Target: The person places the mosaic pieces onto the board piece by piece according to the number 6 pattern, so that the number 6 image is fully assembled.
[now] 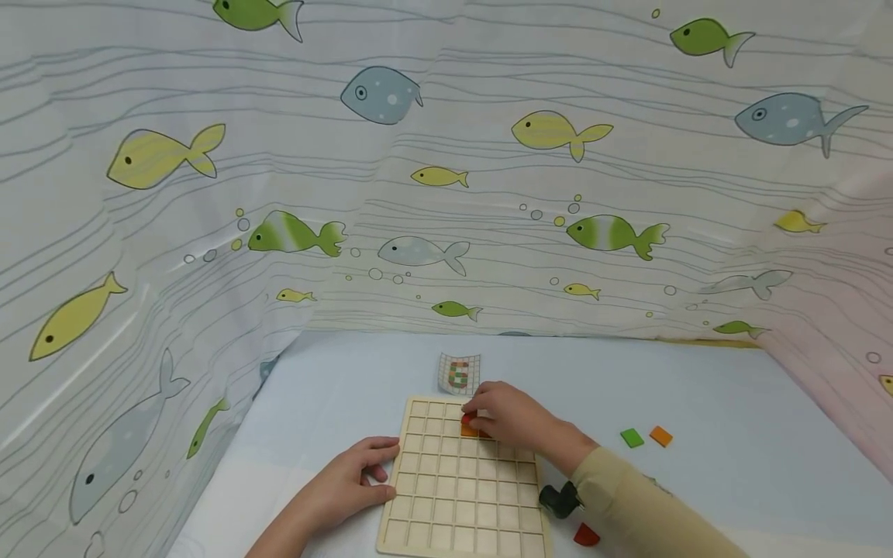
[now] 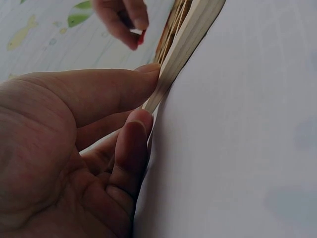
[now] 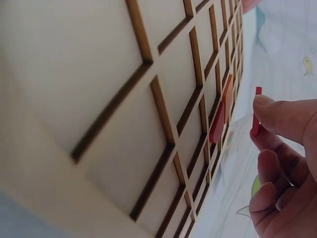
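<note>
A pale wooden grid board [image 1: 439,488] lies on the table. At its left edge is my left hand [image 1: 352,480]; in the left wrist view the thumb [image 2: 143,74] rests on the edge and other fingers curl beside it. Over the board's far side, my right hand [image 1: 512,415] pinches a small red tile [image 3: 257,111] between thumb and fingertip. The right wrist view shows this tile on edge, apart from the board. Seated in the grid close by are an orange tile [image 3: 228,94] and another red tile [image 3: 217,124].
Behind the board is a small pattern card [image 1: 459,374] with coloured squares. To the right lie a green tile [image 1: 632,438], an orange tile [image 1: 661,436] and a red rounded piece [image 1: 586,535]. A black object [image 1: 560,500] shows beside the right sleeve. A fish-print curtain [image 1: 488,209] surrounds the table.
</note>
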Action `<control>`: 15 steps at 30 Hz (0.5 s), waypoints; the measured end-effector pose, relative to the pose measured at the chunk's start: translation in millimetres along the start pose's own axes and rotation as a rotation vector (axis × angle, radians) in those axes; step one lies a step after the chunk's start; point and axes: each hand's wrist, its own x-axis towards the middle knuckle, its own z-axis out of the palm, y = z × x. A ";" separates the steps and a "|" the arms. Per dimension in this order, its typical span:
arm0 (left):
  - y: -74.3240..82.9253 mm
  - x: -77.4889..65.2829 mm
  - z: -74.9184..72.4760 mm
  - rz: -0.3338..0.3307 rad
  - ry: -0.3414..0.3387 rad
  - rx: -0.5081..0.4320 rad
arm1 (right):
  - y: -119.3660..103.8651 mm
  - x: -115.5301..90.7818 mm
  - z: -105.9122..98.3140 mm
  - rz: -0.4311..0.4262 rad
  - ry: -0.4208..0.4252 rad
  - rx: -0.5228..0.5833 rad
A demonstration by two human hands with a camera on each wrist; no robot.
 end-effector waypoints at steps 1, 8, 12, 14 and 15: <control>-0.3 -0.3 0.0 -0.003 0.000 0.000 | -1.3 1.5 1.0 -0.002 -0.005 -0.001; -0.1 0.1 -0.1 -0.006 0.005 0.014 | -6.6 9.9 9.4 -0.013 -0.029 -0.012; 1.4 0.6 0.5 -0.003 0.004 0.006 | -9.2 12.8 12.7 -0.024 -0.041 -0.011; 1.2 0.9 0.5 -0.003 0.002 0.003 | -10.8 13.6 13.7 -0.043 -0.037 -0.014; 1.1 0.9 0.4 -0.003 0.001 0.002 | -11.1 14.1 14.2 -0.055 -0.033 -0.017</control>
